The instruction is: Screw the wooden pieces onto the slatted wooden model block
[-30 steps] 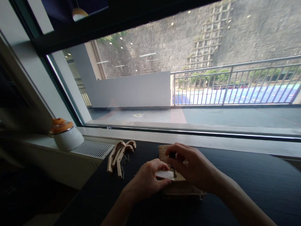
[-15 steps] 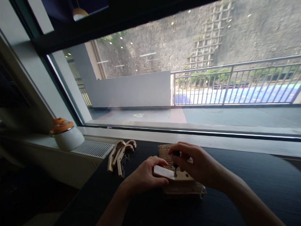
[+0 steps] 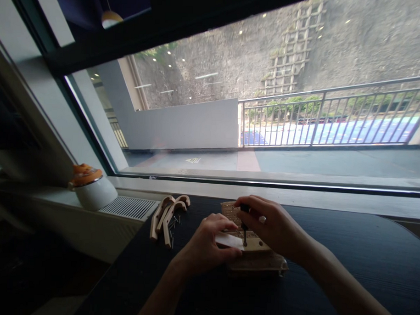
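Note:
My right hand (image 3: 268,219) is closed around the dark handle of a screwdriver (image 3: 244,223). The screwdriver stands nearly upright, its tip at a hole in a pale wooden piece (image 3: 254,244). A second hole shows in the wood to the right of the tip. My left hand (image 3: 214,240) grips the left end of this piece, thumb along the near side and fingers on the far side. Under the piece lies a cardboard-like block (image 3: 257,264) with a torn, ragged edge. Whether a screw sits under the tip is too small to tell.
Several curved wooden hooks (image 3: 166,220) lie at the left of the black table (image 3: 347,254), with loose screws (image 3: 174,225) beside them. A white pot with an orange top (image 3: 96,192) stands on the ledge near a vent grille (image 3: 129,207). A large window (image 3: 183,129) rises behind the table.
My right hand has shifted its grip on the screwdriver handle, and the wrist has turned. The left hand has slid slightly to the right along the wooden piece.

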Action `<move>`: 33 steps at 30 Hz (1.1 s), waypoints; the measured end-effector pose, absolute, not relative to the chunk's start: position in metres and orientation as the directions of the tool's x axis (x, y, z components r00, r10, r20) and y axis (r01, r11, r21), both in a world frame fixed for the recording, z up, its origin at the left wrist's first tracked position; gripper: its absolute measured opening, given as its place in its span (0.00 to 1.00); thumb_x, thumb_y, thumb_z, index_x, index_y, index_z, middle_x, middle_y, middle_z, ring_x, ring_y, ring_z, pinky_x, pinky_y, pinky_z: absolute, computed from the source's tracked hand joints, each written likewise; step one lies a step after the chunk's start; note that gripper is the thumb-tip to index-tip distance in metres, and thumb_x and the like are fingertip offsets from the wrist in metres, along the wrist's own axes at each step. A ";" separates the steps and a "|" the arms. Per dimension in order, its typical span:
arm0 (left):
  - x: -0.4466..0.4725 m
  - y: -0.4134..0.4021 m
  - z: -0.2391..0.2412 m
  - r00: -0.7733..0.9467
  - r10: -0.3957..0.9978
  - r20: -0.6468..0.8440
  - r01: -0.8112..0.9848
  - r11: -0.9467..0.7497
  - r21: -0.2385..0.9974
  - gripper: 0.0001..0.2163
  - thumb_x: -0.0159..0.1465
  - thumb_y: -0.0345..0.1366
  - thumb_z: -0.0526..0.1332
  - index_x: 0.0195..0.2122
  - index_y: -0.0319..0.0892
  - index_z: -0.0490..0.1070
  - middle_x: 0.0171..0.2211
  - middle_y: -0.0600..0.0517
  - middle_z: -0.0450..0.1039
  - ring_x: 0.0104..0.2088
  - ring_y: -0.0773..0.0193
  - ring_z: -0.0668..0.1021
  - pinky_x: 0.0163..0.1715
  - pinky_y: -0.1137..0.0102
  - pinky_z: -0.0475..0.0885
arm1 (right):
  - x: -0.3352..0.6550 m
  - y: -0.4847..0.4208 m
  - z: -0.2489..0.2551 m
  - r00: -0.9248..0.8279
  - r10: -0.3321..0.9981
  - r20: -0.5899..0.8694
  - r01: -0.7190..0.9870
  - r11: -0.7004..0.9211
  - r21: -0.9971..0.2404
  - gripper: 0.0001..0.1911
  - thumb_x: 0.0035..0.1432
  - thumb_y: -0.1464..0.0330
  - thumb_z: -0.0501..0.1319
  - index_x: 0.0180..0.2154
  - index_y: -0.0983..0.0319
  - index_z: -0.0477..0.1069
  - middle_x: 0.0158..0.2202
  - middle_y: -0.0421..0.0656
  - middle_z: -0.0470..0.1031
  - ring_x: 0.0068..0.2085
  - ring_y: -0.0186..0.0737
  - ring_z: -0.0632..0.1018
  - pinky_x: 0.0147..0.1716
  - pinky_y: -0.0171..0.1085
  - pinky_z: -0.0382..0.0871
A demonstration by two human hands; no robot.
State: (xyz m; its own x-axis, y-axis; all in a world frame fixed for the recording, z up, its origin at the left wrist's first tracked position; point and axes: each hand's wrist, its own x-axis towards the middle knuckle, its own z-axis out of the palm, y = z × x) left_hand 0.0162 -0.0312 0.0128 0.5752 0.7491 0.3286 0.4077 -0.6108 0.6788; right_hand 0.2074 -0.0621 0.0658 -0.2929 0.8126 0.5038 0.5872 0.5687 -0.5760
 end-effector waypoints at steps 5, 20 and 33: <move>0.020 -0.035 0.014 0.621 0.717 0.317 0.495 -0.672 0.551 0.10 0.52 0.37 0.68 0.36 0.45 0.76 0.34 0.52 0.74 0.39 0.59 0.73 0.47 0.64 0.61 | 0.208 -0.067 0.069 -0.356 0.786 0.506 0.616 0.604 -0.505 0.13 0.62 0.67 0.52 0.45 0.60 0.72 0.38 0.44 0.75 0.32 0.34 0.73 0.31 0.34 0.66; 0.021 -0.037 0.014 0.598 0.747 0.291 0.515 -0.636 0.574 0.09 0.55 0.39 0.66 0.36 0.44 0.77 0.36 0.51 0.75 0.40 0.59 0.73 0.46 0.67 0.62 | 0.209 -0.061 0.065 -0.238 0.777 0.582 0.601 0.589 -0.541 0.09 0.61 0.66 0.55 0.38 0.61 0.71 0.34 0.43 0.76 0.29 0.34 0.73 0.28 0.32 0.66; 0.020 -0.035 0.012 0.600 0.743 0.296 0.503 -0.638 0.583 0.08 0.55 0.40 0.65 0.34 0.44 0.76 0.34 0.51 0.74 0.38 0.60 0.74 0.44 0.68 0.64 | 0.204 -0.062 0.062 -0.220 0.807 0.549 0.612 0.552 -0.567 0.07 0.58 0.66 0.58 0.38 0.60 0.71 0.31 0.41 0.76 0.28 0.34 0.73 0.27 0.32 0.67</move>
State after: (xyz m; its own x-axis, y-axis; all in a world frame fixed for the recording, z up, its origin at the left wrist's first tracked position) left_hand 0.0204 -0.0347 0.0118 0.6000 0.7432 0.2960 0.5029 -0.6381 0.5830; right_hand 0.2040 -0.0619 0.0619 -0.2197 0.8067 0.5486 0.6119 0.5519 -0.5665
